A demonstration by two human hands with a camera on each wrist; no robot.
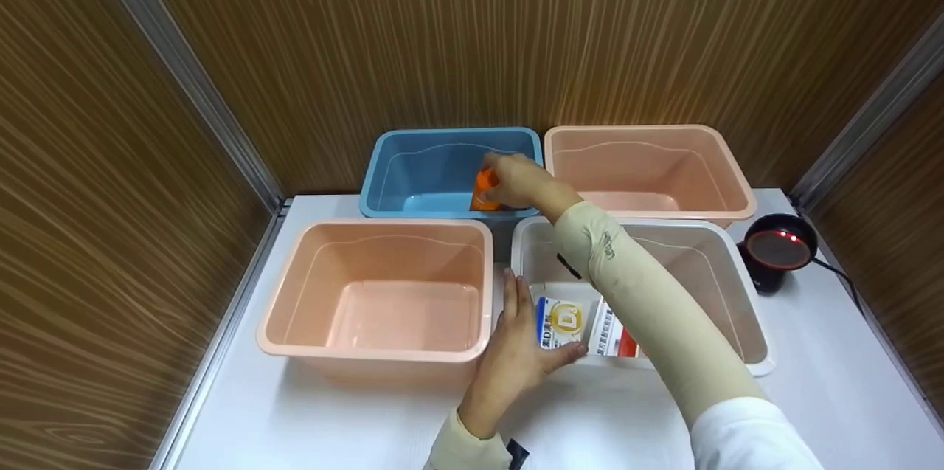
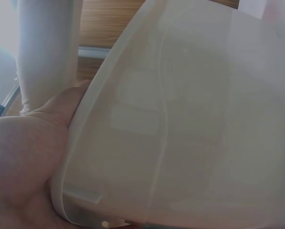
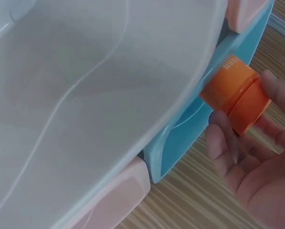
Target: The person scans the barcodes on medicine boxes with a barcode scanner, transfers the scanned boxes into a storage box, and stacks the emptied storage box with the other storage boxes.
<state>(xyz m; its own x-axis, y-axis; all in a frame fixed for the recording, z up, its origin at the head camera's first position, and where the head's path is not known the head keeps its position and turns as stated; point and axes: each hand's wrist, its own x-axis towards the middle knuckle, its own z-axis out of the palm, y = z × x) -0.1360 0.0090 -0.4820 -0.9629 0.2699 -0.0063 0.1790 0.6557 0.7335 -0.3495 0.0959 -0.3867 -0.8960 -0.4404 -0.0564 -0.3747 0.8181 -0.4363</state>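
Note:
My right hand (image 1: 518, 181) pinches an orange bottle (image 1: 483, 193) above the near right part of the blue bin (image 1: 383, 167). In the right wrist view its fingers and thumb are around the cap of the bottle (image 3: 238, 93), which is tilted and bears pale lettering. My left hand (image 1: 514, 348) rests at the near left corner of the white bin (image 1: 737, 293), fingers extended along its side and thumb spread along the front rim. Inside that bin lie a yellow-and-white box (image 1: 564, 322) and a white box (image 1: 606, 333) with red on it, partly hidden by my right forearm.
A peach bin (image 1: 398, 315) stands left of the white one, and another peach bin (image 1: 634, 167) is at the back right. A black device with red lights (image 1: 778, 245) sits at the right with its cable. Wood-grain walls (image 1: 442, 27) enclose the white table (image 1: 339, 418).

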